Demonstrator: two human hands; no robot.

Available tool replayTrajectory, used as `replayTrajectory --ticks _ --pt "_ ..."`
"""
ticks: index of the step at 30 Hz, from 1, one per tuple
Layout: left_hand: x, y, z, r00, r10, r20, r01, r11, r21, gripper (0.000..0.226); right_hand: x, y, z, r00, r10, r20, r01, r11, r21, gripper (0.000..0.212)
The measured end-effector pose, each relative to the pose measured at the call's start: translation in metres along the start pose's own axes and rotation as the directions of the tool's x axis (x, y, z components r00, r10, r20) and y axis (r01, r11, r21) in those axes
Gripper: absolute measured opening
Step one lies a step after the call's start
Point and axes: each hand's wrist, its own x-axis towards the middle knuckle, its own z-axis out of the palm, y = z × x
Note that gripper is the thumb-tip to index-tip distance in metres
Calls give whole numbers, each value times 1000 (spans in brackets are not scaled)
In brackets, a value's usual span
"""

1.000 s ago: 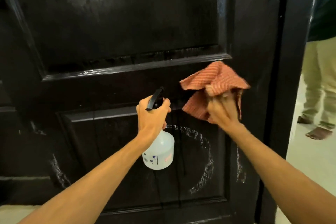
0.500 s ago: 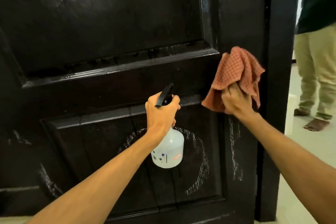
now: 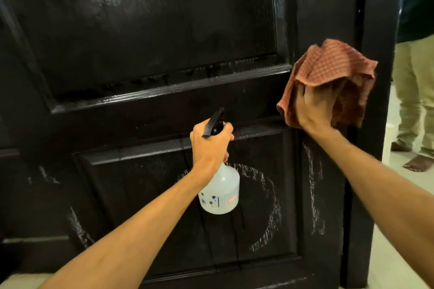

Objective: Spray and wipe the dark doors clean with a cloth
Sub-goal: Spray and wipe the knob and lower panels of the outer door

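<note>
A glossy dark paneled door [image 3: 152, 30] fills the view, its upper panel wet and shining. White smear marks curve across the lower panel [image 3: 265, 209]. My left hand [image 3: 211, 145] grips the neck of a clear spray bottle [image 3: 220, 195] with a black trigger head, held in front of the door's middle rail. My right hand [image 3: 314, 108] holds a crumpled red checked cloth [image 3: 328, 70] against the door's right stile, just above the lower panel.
The door's right edge and dark frame [image 3: 375, 124] stand beside an opening. A person in beige trousers [image 3: 413, 91] stands barefoot on the pale floor [image 3: 394, 253] to the right.
My right hand has carried the cloth rightward, from the middle rail to the door's right stile. The left hand and bottle have hardly moved against the door.
</note>
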Motion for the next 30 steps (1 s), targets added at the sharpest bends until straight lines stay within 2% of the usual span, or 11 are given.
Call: replayTrajectory --ticks 6,11,13,16,19,20,22,23,26,28,30 --pt "3 -7 -29 998 -43 -34 44 999 15 14 -74 -11 37 933 -307 186 307 951 28 53" --pt "7 -15 -52 992 -77 -97 84 995 62 26 -33 -72 37 992 -106 76 107 994 -15 41" --pt "3 -17 -64 991 -76 -110 83 995 52 24 -61 -82 55 985 -155 72 158 986 -45 43" --pt "-1 -19 -90 990 -63 -129 69 997 43 18 -100 -102 72 910 -324 258 340 940 -18 50" --pt "-1 -23 -124 979 -53 -197 64 997 50 21 -85 -157 65 927 -249 281 244 968 53 52" --pt "-1 -25 -136 974 -45 -220 60 996 61 21 -87 -175 63 912 -245 328 251 968 22 48" --pt "-4 -30 -162 964 -39 -265 62 995 80 19 -113 -202 75 898 -342 276 336 939 72 32" --pt "-5 -32 -176 956 -43 -290 69 994 81 18 -132 -209 93 859 -438 265 434 898 77 29" --pt "-10 -39 -220 933 -47 -356 84 992 91 19 -159 -227 133 593 -717 368 754 654 58 43" --pt "-11 -45 -250 919 -27 -392 78 990 115 21 -149 -257 140 582 -744 327 764 638 93 48" --pt "-14 -51 -277 898 -27 -439 93 987 130 22 -145 -282 141 628 -689 361 726 686 47 44"
